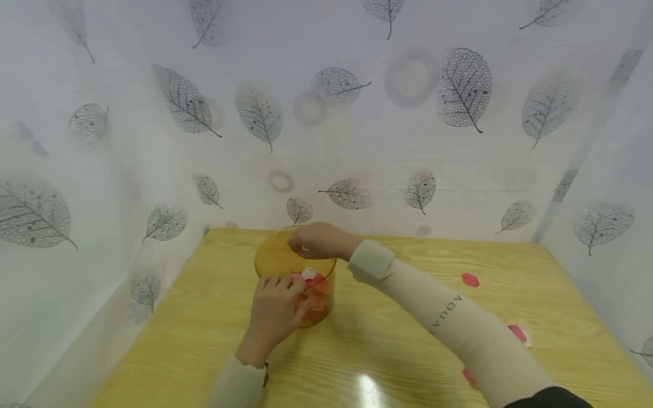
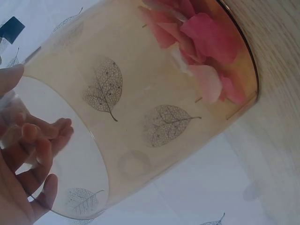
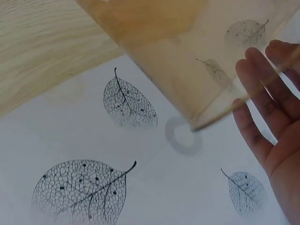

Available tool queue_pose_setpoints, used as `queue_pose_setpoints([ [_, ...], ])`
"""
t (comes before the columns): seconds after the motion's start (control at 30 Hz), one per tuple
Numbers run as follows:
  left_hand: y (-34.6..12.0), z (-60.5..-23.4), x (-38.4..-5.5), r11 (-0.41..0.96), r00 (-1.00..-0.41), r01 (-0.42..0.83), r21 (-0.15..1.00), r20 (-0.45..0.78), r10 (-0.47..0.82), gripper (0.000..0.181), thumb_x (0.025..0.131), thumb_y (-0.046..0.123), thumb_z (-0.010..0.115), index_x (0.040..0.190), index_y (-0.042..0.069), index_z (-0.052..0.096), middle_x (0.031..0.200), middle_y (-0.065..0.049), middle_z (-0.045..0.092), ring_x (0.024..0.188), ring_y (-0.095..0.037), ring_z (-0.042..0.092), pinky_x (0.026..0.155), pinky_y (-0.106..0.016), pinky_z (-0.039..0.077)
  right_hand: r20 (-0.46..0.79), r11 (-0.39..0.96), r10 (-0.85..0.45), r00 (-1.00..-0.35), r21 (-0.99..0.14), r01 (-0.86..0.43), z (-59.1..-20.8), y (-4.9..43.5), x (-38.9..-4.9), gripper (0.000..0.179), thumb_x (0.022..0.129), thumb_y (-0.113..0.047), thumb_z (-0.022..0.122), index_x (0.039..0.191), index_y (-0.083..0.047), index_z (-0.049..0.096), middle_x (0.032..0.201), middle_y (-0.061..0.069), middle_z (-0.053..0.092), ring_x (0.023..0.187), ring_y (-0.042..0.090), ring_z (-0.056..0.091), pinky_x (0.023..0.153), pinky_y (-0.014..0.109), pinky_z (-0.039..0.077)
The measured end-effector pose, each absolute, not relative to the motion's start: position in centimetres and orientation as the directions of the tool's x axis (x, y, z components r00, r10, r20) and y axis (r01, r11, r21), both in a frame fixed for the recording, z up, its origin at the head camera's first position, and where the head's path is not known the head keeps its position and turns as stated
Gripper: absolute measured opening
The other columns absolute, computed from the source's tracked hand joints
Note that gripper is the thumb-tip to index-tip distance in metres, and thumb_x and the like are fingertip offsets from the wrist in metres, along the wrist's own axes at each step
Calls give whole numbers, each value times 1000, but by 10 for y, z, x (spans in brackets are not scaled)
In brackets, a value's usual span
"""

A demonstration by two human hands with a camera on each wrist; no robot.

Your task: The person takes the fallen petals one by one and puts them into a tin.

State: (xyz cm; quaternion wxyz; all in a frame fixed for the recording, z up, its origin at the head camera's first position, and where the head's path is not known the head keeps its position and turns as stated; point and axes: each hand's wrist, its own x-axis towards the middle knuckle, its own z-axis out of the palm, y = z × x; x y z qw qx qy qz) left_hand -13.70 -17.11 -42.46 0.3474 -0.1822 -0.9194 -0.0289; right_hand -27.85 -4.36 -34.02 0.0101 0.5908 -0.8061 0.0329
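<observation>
Lower middle of the head view, a bit left, the left hand (image 1: 275,309) has its fingers hooked over the near rim of a see-through amber container (image 1: 267,255), thumb against the outer wall, so it's basically clamped on that edge. The container sits just beyond that hand, with pink and pale petals (image 2: 211,40) piled at the bottom. Next over, the right hand (image 1: 323,241) hangs over the far side of the opening, fingers loosely bent and a little apart in the right wrist view; can't tell if they're touching the rim. Further right, some loose pink petals (image 1: 470,280) lie near the cream sleeve (image 1: 469,334).

It's all on a yellowish wood-grain table (image 1: 168,351), with a glare spot at bottom centre. White sheeting (image 1: 357,147) wraps the left, back and right of the frame, printed with dark skeleton leaves and faint rings.

As for direction, the container looks upright, mouth up, long axis vertical. In the left wrist view it runs from mouth at lower left to base at upper right.
</observation>
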Motion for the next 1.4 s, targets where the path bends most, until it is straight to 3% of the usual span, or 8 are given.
queue_pose_setpoints([
  [0.4,-170,-425,-139,930,-692,362,-69,648,318,35,67,35,81,88,16,61,80,0,65,70,-22,57,74,-42,47,233,318,-922,-308,6,-948,-306,48,-267,4,84,-7,64,84,-10,62,84,1,66,75,16,62,71,28,51],
  [0.67,-170,-427,-138,929,-684,363,-70,657,316,35,67,36,81,88,17,61,79,0,64,70,-21,56,73,-41,46,341,448,-845,-411,31,-894,-306,142,-265,11,79,-6,71,86,-11,64,85,2,68,75,16,64,70,34,52],
  [0.97,-170,-426,-137,931,-684,358,-67,659,311,37,65,35,83,90,17,62,80,0,65,70,-21,58,72,-41,47,213,663,-734,-645,14,-749,-346,230,-266,13,77,-7,73,84,-11,63,80,0,66,71,17,63,65,34,52],
  [1.17,-169,-424,-136,930,-680,362,-64,664,310,37,64,35,84,89,17,62,80,0,64,70,-21,58,72,-41,47,165,721,-685,-710,14,-693,-396,273,-276,15,74,-5,74,82,-10,62,78,0,64,69,16,62,63,33,52],
  [1.4,-169,-425,-137,931,-683,359,-62,663,308,38,64,35,83,89,17,61,80,0,64,71,-21,58,73,-42,47,51,776,-624,-780,-81,-626,-433,294,-286,15,74,0,72,86,-5,65,83,7,67,74,22,63,66,37,52],
])
